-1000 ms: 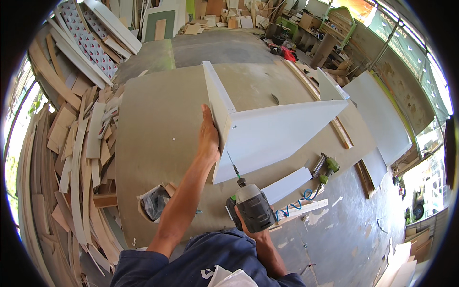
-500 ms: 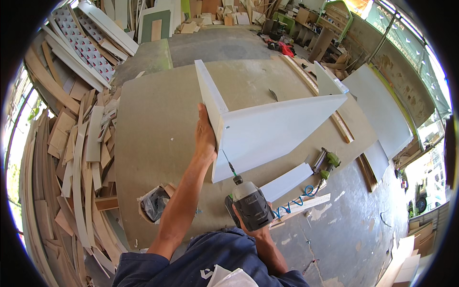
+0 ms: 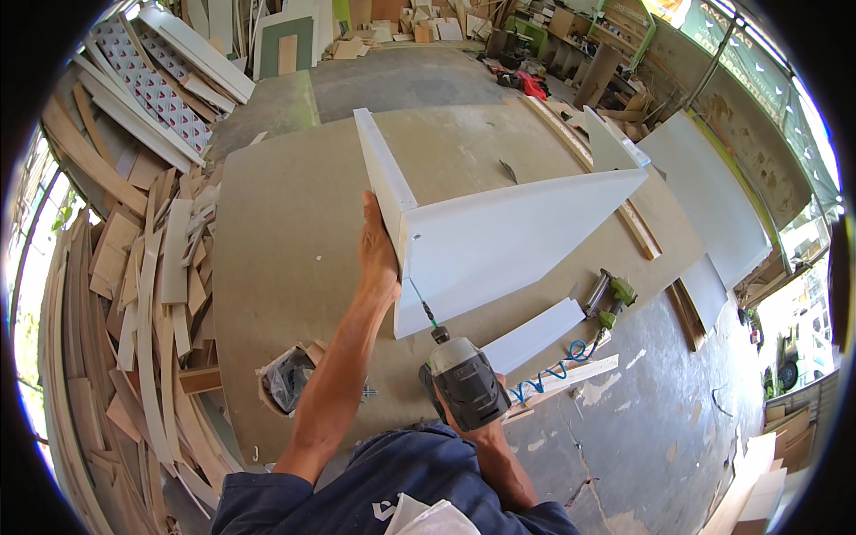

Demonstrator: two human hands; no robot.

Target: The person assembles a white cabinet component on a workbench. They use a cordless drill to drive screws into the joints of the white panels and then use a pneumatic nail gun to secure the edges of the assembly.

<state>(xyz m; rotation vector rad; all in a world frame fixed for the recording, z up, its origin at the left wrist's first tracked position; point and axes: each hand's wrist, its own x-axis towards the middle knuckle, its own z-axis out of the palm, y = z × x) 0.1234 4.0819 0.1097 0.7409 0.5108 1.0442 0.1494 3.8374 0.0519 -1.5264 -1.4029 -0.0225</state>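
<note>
A white panel assembly (image 3: 517, 232) stands on edge on the worktable, with a short side board (image 3: 382, 165) joined at its left end and another upright board (image 3: 611, 143) at its far right end. My left hand (image 3: 378, 254) presses and grips the left side board from outside; its fingers are partly hidden. In my right hand (image 3: 481, 432) is a grey and black cordless drill (image 3: 465, 382), its handle mostly out of sight. The thin drill bit (image 3: 422, 299) points up and left, its tip at the panel's left edge, below a small dark hole (image 3: 417, 237).
A green nail gun (image 3: 615, 299) with a coiled blue hose (image 3: 544, 379) lies at right near a white strip (image 3: 535, 336). A box holding a dark plastic bag (image 3: 287, 383) sits by my left forearm. Wood offcuts (image 3: 169, 267) pile up along the left; a large pale sheet (image 3: 709, 201) lies at right.
The panel's left end and my left hand have shifted slightly left. The drill stays in nearly the same place, its bit still at the panel's edge.
</note>
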